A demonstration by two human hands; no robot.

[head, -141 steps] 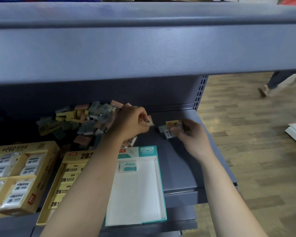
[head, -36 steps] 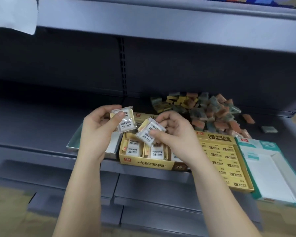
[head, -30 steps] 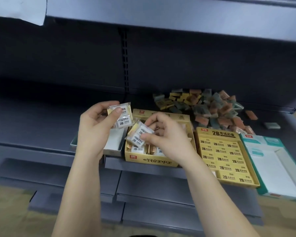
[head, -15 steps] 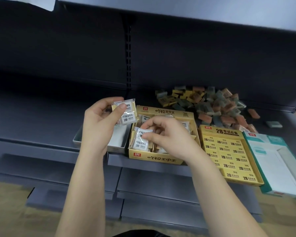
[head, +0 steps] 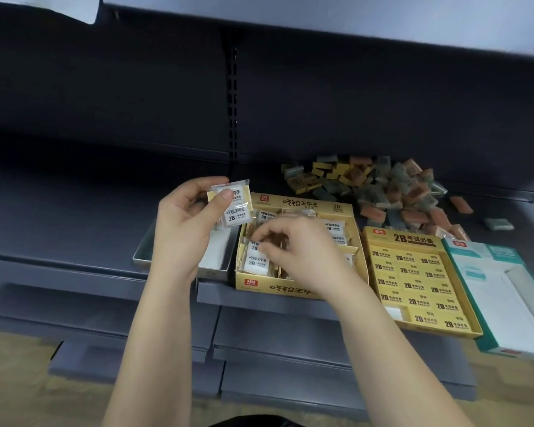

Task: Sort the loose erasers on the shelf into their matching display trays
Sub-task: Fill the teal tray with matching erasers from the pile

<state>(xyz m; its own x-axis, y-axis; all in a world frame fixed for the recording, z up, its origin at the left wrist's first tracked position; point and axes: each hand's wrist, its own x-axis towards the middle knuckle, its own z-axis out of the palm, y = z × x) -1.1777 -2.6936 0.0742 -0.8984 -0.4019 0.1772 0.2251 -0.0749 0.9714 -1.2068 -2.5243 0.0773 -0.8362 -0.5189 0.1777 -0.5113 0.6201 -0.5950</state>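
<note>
Your left hand (head: 185,226) held a wrapped 2B eraser (head: 235,206), pinched between the thumb and curled fingers. It was raised over the gap between the small grey tray (head: 142,251) and the divided yellow tray (head: 299,202). Your right hand (head: 302,254) was down inside that yellow tray with its fingers curled. Its fingertips pinched the top of a second wrapped eraser (head: 255,261), which stood in the front-left compartment against the tray's left wall. The two hands were near each other, the left one up and to the left of the right. More wrapped erasers lay in the tray's other compartments. Just right of it sat the flat yellow 2B tray (head: 413,238), nearly full, then a teal-and-white tray (head: 487,251). The pile of loose erasers (head: 383,186) lay behind those trays on the shelf (head: 74,217), well apart from both hands.
</note>
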